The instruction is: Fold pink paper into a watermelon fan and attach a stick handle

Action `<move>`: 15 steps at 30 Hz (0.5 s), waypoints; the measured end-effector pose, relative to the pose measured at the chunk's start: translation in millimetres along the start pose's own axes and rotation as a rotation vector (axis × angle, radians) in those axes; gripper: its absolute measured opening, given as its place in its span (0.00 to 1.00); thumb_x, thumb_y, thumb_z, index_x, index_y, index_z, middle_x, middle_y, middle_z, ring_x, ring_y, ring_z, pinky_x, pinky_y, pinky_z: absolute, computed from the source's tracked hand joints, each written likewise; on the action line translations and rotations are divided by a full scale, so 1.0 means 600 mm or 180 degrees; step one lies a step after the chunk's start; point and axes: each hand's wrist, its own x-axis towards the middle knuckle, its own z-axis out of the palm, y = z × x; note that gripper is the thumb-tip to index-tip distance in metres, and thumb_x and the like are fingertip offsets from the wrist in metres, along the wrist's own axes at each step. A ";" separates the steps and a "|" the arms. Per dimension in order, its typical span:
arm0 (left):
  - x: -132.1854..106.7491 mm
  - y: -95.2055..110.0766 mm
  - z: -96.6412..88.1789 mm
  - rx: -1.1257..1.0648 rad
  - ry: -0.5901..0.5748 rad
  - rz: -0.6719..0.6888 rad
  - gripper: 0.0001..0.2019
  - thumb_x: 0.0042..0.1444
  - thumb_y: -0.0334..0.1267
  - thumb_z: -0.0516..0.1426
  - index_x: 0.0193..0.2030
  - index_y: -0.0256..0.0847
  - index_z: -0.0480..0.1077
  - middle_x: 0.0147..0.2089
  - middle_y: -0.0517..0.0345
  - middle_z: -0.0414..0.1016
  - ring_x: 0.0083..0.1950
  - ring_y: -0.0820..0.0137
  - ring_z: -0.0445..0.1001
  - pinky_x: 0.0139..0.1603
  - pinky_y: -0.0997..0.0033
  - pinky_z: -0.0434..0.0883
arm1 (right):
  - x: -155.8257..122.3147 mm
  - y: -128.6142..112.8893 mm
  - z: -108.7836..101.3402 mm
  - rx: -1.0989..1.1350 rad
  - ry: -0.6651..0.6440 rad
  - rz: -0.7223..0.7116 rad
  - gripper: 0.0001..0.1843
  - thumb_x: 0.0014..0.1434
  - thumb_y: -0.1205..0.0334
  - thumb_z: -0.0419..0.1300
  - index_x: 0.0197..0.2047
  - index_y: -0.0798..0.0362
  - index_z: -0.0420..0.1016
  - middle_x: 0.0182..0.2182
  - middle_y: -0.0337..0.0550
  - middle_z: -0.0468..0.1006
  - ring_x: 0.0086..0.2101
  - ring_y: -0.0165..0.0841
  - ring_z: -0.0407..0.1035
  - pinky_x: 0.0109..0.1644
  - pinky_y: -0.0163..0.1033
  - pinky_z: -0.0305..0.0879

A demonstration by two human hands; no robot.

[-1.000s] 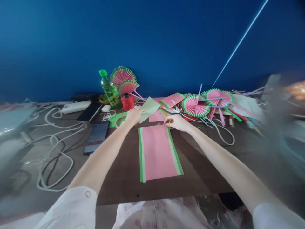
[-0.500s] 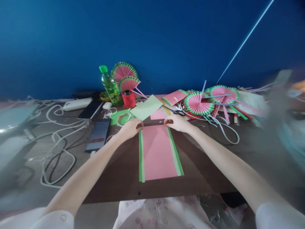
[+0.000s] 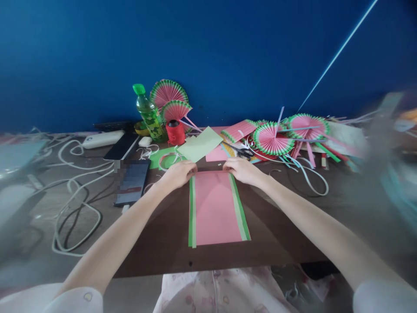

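Observation:
A pink paper sheet (image 3: 215, 211) lies on the dark table, with a green and a pale green strip along each of its two long sides. At its far left corner, my left hand (image 3: 181, 172) has its fingers closed on the edge. My right hand (image 3: 241, 170) pinches the far right corner in the same way. The far edge looks slightly raised or bent between the two hands. My fingertips are partly hidden behind the paper and knuckles.
Behind the hands are a pale green sheet (image 3: 200, 144), scissors (image 3: 243, 152) and pleated paper fans (image 3: 273, 139). To the left stand a green bottle (image 3: 148, 113) and a red-wrapped container (image 3: 175, 133). A phone (image 3: 133, 184) and white cables (image 3: 70, 191) lie beside my left forearm.
Both hands stay at the far corners of the sheet, with the fingers shifting slightly over its far edge. The whole view has tilted a little.

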 end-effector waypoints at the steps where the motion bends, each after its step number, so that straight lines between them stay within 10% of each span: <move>1: -0.001 0.001 0.000 0.0065 0.0023 0.0031 0.07 0.54 0.30 0.48 0.34 0.40 0.67 0.35 0.54 0.71 0.38 0.67 0.69 0.39 0.69 0.65 | -0.002 -0.001 0.001 -0.0026 -0.0002 -0.0013 0.11 0.55 0.75 0.51 0.35 0.57 0.74 0.34 0.47 0.75 0.37 0.34 0.67 0.41 0.37 0.59; 15: -0.024 0.022 0.020 0.1556 0.0532 0.0473 0.08 0.54 0.25 0.48 0.36 0.36 0.67 0.34 0.53 0.69 0.36 0.66 0.68 0.36 0.67 0.64 | -0.025 -0.015 0.024 -0.1130 0.0205 -0.0099 0.12 0.56 0.76 0.49 0.37 0.58 0.72 0.34 0.46 0.73 0.38 0.35 0.64 0.41 0.36 0.55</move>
